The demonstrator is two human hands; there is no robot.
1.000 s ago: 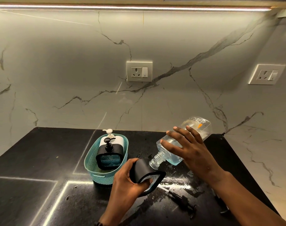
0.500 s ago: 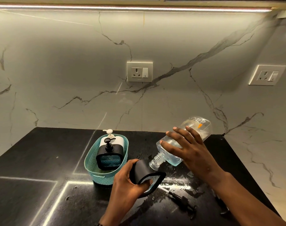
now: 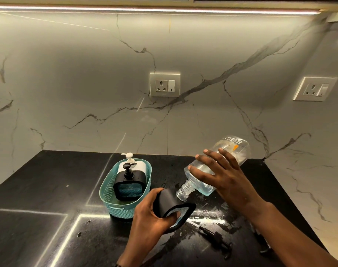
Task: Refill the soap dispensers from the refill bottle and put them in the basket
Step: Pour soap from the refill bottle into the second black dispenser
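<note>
Near centre of the black counter (image 3: 48, 189), left hand (image 3: 150, 214) gripping a black dispenser (image 3: 171, 203), right hand (image 3: 222, 176) clasping the tilted refill bottle (image 3: 212, 170), neck seemingly touching the dispenser's top.

Wall: pale marble backsplash (image 3: 87, 78) with dark grey veins, running across the whole back.
Light: a thin bright strip light (image 3: 154, 10) along the top, under a cabinet edge.
Sockets: one socket plate (image 3: 164, 85) in the middle of the wall, a second socket plate (image 3: 315, 89) on the right.
Counter: black stone countertop (image 3: 39, 189), glossy, with light reflections and wet spots.
</note>
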